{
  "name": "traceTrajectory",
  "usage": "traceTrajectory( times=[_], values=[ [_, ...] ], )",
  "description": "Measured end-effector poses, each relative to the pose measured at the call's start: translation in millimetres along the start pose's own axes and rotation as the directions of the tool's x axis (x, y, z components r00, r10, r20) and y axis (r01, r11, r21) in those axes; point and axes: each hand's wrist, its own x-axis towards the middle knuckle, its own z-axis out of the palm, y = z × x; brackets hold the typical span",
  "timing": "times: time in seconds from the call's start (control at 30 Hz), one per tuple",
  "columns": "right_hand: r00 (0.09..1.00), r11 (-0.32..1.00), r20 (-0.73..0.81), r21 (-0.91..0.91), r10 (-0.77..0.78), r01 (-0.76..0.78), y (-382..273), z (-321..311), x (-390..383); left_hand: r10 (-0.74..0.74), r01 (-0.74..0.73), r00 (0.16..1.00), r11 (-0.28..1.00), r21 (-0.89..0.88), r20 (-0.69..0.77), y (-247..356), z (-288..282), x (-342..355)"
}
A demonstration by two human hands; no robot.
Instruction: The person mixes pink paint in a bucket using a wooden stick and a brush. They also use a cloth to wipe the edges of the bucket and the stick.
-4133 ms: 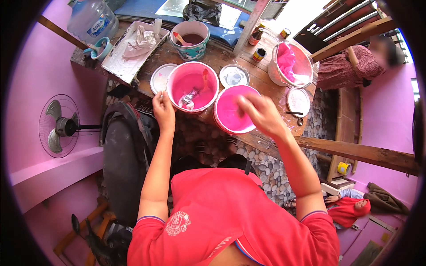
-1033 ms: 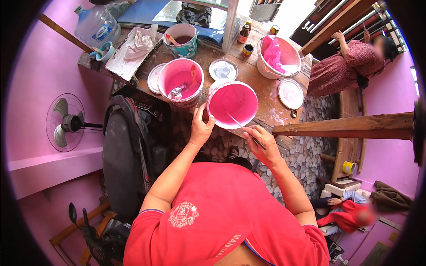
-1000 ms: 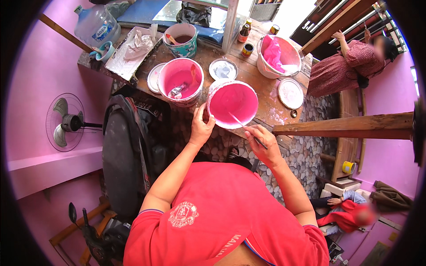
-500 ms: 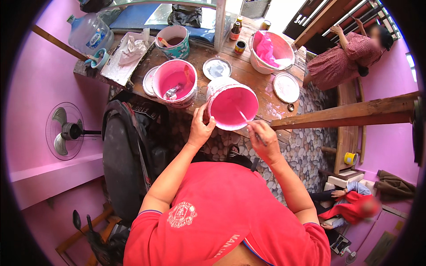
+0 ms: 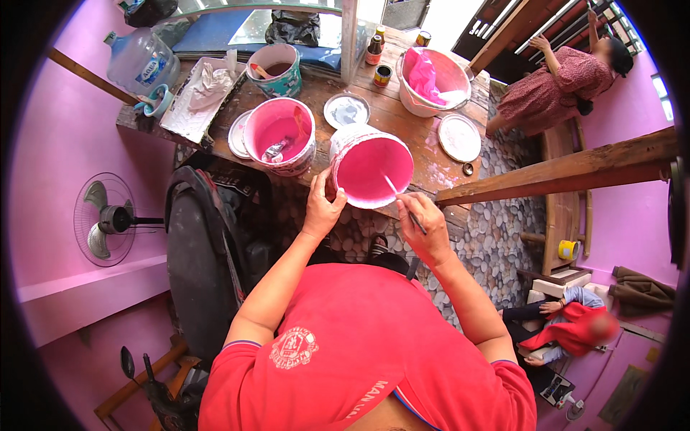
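A white bucket coated inside with pink paint stands tilted toward me at the table's front edge. My left hand is closed on its lower left rim, thumb on the edge. In my right hand is a thin stick-like tool, its pale end reaching into the bucket; its exact kind is unclear. Just left stands a second pink-filled bucket with a scraper and a reddish-handled tool inside. Behind them lies a paint-smeared lid.
The wooden table also bears a teal-patterned bucket, a white-smeared tray, a large basin and a white lid. A wooden post juts in at right. One person stands beyond; another sits at lower right.
The view has shifted slightly, so the table's things appear a little further left and up. Both hands keep their holds; the stick-like tool has moved only slightly within the bucket.
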Motion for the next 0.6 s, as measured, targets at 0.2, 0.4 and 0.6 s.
traceTrajectory(
  times=[0.2,0.4,0.6],
  values=[
    [0.999,0.996,0.034,0.085,0.031,-0.033,-7,10,-3,-0.024,0.024,0.999,1.000,-0.008,0.027,3,-1,0],
    [0.995,0.987,0.067,0.138,0.069,-0.078,-9,14,-9,-0.031,0.032,0.999,0.999,-0.024,0.023,3,0,-1],
    [0.996,0.996,-0.045,0.029,0.082,-0.080,-11,17,-9,-0.034,0.035,0.999,0.999,-0.032,0.019,2,2,-4]
  ],
)
